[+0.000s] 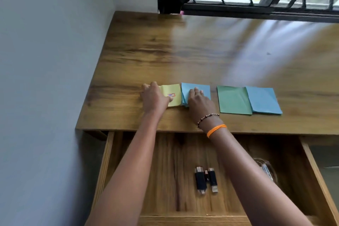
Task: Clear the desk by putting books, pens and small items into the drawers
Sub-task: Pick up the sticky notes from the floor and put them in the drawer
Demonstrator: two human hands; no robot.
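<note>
Reaching both hands across the wooden table (183, 57) toward a row of thin coloured booklets near its front edge. Left hand (155, 97) resting on the left part of the yellow booklet (173, 95), fingers bent over its far left edge, thumb lying beside a small white label; not clear whether gripping or only pressing. Right hand (199, 102) lying flat on the blue booklet (195, 89), fingers straight and close together, pressing down on the cover without curling round it. Yellow and blue booklets sitting side by side, edges touching or slightly overlapping. Further right, lying apart from that pair, a green booklet (233, 100) with a second blue booklet (263, 100) overlapping its right edge. Below the table's front edge, an open drawer (108, 161) holding two black USB sticks (206, 180) side by side, and a clear glass dish (266, 169) at the right, partly hidden by the right forearm. Beaded bracelet (208, 118) and orange thread band (216, 130) circling the right wrist.
</note>
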